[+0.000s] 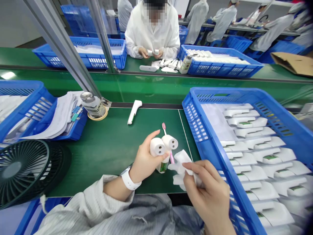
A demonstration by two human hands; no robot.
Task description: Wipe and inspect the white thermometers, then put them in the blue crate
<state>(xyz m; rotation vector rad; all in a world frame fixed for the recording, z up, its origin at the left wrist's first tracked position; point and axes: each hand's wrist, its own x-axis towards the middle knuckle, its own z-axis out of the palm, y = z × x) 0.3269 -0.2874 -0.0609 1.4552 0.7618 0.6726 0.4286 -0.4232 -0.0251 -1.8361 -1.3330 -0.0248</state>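
My left hand [144,158] is closed around two white handheld devices [157,147] that look like infrared thermometers. Their round ends, each with two small holes, face me side by side, and a green patch shows below them. A crumpled white wipe [182,164] is pinched between the thumb and fingers of my right hand [207,189], just right of the devices. Partly behind the held pair, a pink toothbrush [164,126] lies on the green table [105,156]. Another white device [134,112] rests alone farther back.
To the right stands a blue crate [210,143] with rows of white housings. On the left are a fan [22,173], a bin of papers [75,130] and a metal-capped bottle [94,106]. Across the divider, a co-worker [153,29] holds white parts between two crates.
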